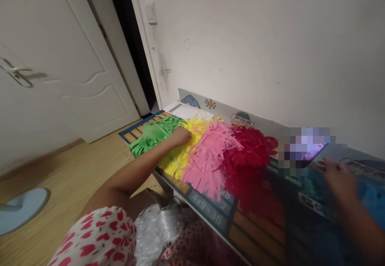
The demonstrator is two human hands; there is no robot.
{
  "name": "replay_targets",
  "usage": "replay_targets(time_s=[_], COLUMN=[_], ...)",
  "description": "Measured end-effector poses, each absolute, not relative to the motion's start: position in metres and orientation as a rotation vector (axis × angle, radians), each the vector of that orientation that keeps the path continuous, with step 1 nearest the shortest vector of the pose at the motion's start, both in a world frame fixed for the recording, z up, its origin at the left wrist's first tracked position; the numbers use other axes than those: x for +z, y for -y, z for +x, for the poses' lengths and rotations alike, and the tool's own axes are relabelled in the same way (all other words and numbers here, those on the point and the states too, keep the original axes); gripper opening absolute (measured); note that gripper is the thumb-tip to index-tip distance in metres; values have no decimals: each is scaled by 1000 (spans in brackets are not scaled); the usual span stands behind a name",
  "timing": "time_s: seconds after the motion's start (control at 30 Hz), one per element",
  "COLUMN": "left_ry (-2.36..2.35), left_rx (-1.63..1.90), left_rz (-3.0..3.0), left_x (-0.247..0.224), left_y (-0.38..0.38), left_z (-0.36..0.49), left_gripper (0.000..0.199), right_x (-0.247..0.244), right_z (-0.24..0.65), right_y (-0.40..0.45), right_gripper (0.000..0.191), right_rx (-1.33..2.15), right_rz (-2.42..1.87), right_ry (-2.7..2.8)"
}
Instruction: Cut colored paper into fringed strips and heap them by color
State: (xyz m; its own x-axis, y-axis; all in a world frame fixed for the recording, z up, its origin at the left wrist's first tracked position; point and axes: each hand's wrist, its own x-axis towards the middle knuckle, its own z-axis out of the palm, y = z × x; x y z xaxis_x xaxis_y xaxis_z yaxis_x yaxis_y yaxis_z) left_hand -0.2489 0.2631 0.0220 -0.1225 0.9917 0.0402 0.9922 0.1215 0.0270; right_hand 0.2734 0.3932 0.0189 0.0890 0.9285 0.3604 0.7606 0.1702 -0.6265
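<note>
Fringed paper-like pom-poms lie in a row on the table: green (150, 136), yellow (176, 162), pink (210, 154) and red (248, 152). My left hand (182, 137) is closed in a fist among the strips of the yellow pom-pom; its fingertips are hidden. Over at the right, my right hand (339, 178) is slightly blurred, its fingers apart and loosely bent beside a lit phone (315, 152). I see nothing in that hand. Pixel blocks cover much of the phone.
Printed learning mats with sums cover the table (210, 214), which stands against a white wall (240, 49). A white paper sheet (186, 109) lies at the back. Below the front edge is clear crinkled plastic (156, 230). A door (75, 65) stands at the left.
</note>
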Motion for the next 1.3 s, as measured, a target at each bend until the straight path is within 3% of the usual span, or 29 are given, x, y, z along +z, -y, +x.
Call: replay_targets(time_s=[0.23,0.33,0.6,1.07,1.3], left_ry=[2328,2399,2657,2814,2835], left_rx=[-71,-15,-33,-887,-972], left_rz=[-2197,-2215,-2309,-2312,-2218], left_x=[13,10,5,13,21], left_y=[-283,-291,-307,-301,-296], left_z=[-235,-234,-250,-285,-285], left_gripper=[27,19,28,17,21], right_x=[29,10,-48,-55,-53], right_z=[230,216,203,207,206], right_y=[-299,-260,-226,-229,-229], right_gripper=[48,43,40,27,25], right_rx=[511,564,582,556,546], right_rz=[-1654,-1473,-1115,-1210,-1189], right_ry=[1788,1928,2057,2022,2034])
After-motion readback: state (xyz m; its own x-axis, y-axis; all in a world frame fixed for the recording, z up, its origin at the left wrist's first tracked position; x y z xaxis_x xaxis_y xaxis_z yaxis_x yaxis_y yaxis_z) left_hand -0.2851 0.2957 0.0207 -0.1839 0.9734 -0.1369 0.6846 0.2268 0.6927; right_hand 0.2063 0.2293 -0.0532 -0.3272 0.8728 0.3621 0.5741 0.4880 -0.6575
